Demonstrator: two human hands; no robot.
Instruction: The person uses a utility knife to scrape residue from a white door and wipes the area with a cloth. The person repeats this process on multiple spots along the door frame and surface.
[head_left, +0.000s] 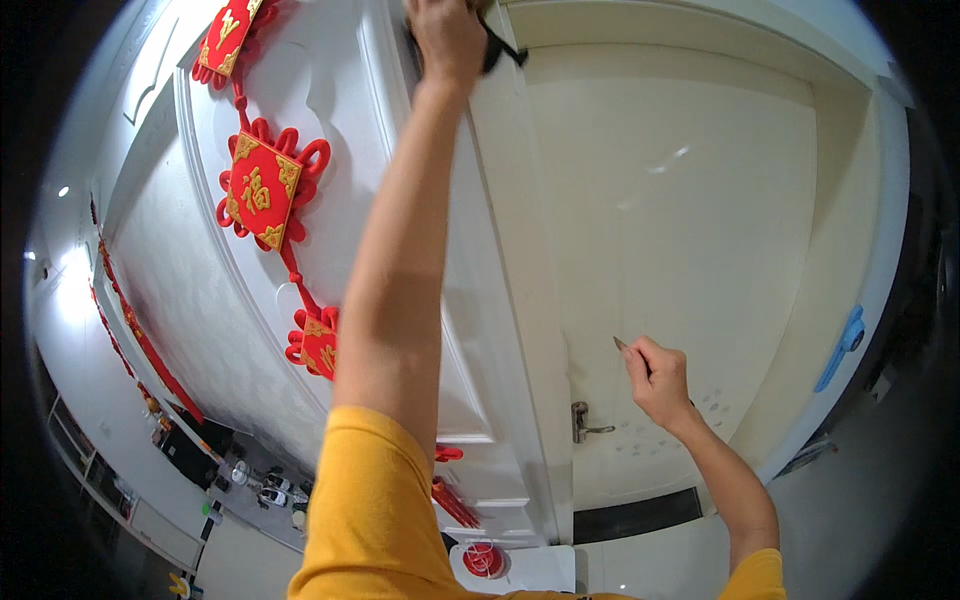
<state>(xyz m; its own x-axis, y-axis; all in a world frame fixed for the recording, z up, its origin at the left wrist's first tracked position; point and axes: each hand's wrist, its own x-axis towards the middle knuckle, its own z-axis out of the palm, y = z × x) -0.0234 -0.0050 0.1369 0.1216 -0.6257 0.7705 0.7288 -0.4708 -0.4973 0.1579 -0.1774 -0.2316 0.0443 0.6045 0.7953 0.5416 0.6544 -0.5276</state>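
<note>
My left hand (448, 37) is raised high at the top edge of the view, by the frame between the white panelled wall and the cream door. The view cuts off its fingertips. A black thing (495, 49) with a thin projecting end shows beside it; I cannot tell whether the hand grips it. My right hand (660, 379) is lower, in front of the cream door (675, 225), its fingers closed on a small pointed tool (619, 343). The tool's tip points up and left; the rest is hidden in the fist. Left and below is a metal door handle (583, 424).
Red knotted hangings (262, 191) with gold characters hang on the white panel (360, 187). A white stool (551, 566) stands below with a red spool (484, 560) on it. A blue object (841, 349) is on the right frame. Shoes (274, 496) lie at the lower left.
</note>
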